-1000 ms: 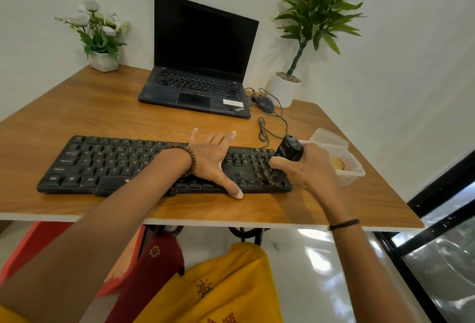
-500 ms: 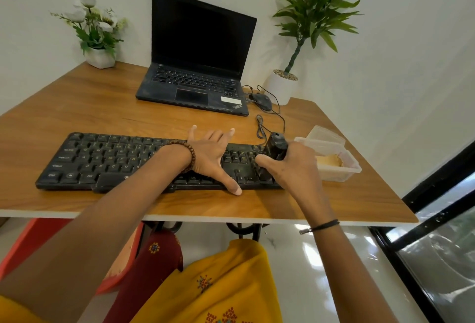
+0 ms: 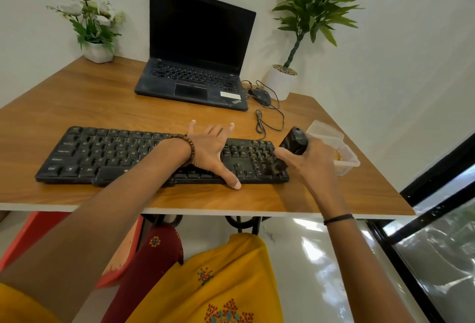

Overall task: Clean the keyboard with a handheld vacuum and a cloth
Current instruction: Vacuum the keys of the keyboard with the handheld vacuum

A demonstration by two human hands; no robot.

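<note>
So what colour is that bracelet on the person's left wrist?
Brown. The bead bracelet is a string of small round beads, seen best in the head view.

- right hand (image 3: pixel 311 165) has drawn the handheld vacuum (image 3: pixel 294 142) back rightward; brush tip (image 3: pixel 279 168) now at the near right corner of the keyboard (image 3: pixel 115 153), in view again
- vacuum body leans further toward the plastic container (image 3: pixel 323 129)
- head view shifted slightly

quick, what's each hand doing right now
Left hand: open, fingers spread flat on the keyboard.
Right hand: holding the handheld vacuum.
</note>
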